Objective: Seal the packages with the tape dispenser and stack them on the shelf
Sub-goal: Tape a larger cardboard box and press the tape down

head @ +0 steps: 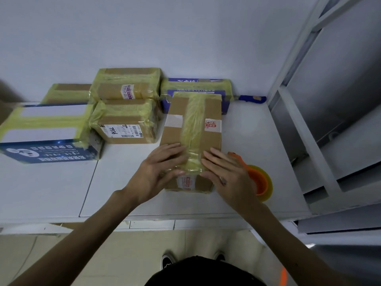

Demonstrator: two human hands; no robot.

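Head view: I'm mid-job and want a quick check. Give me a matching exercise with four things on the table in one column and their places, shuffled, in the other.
Things:
1. tape dispenser
2. brown box
3. blue-and-white box
4. blue handle

Places:
A. far left of the table
B. against the back wall
C. pressed under the left hand and right hand
D. just right of the brown box, partly behind the right hand

Pairs: 1-D, 2-C, 3-A, 4-B

Matt brown cardboard box [192, 129], glossy wrinkled yellowish tape [192, 124]; smooth white table [247, 129]; shiny orange plastic dispenser [260, 180]
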